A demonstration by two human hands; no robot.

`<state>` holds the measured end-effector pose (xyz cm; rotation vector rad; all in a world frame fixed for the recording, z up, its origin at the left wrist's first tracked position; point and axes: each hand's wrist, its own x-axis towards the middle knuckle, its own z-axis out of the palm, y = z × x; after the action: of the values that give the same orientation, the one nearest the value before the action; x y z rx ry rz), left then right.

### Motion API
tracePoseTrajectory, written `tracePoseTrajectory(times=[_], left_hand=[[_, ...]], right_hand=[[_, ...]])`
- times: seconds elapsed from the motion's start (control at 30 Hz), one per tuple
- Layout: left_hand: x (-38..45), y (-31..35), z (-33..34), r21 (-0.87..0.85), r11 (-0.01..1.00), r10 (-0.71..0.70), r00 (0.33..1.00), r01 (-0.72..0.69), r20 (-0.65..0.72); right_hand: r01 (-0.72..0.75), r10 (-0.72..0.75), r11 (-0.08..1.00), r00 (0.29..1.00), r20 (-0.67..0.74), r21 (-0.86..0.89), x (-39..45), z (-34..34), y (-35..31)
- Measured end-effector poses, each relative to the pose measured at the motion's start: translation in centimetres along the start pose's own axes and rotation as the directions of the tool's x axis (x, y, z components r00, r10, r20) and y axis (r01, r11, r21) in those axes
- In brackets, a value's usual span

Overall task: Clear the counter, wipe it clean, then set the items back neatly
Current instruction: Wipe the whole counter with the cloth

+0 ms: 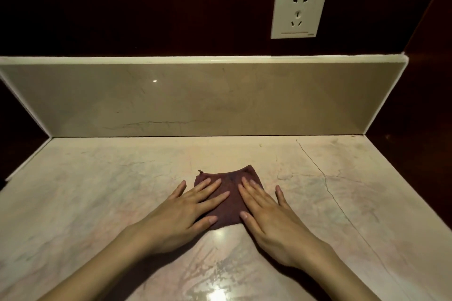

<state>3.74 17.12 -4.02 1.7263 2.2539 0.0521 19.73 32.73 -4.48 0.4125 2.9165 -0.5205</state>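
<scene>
Both hands are laid flat on the cloth, just below the middle of the frame. The left hand point(188, 205) is spread with straight fingers, most of them on the fabric and the outermost finger off its left edge, on the stone. The right hand point(265, 210) is set the same way on the other half, fingers straight and apart, its outermost finger off the right edge. Nothing is pinched or clutched; the dark maroon cloth point(228, 193) is simply pressed down under two flat palms and appears folded into a small pad.

Outward from there, the marble counter point(97, 190) is seen filling the lower half of the frame, with a glossy, streaked patch near the bottom centre that could be moisture under the light. A thin crack is seen running down the right of the slab. The stone upstand point(195, 100) is seen across the middle, and a white wall socket point(299, 10) at upper right, with nothing plugged in.

The clearing looks done, since only the cloth is on the visible counter. Wiping is judged to be the step in hand. Setting the items back is judged not yet done; none can be seen.

No containers are in view.
</scene>
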Motion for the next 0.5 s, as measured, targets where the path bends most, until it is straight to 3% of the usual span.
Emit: tracePoseTrajectory(times=[0.23,0.5], left_hand=[[2.2,3.6,0.3,0.007,1.000,0.004,1.000,-0.004,0.008],[8.5,11.5,0.9,0.031,0.991,0.127,0.992,-0.127,0.004]], right_hand=[[-0.017,0.018,1.000,0.999,-0.027,0.024,-1.8,-0.5,3.3],[-0.167,0.172,0.984,0.982,-0.077,0.063,-6.9,-2.1,10.6]])
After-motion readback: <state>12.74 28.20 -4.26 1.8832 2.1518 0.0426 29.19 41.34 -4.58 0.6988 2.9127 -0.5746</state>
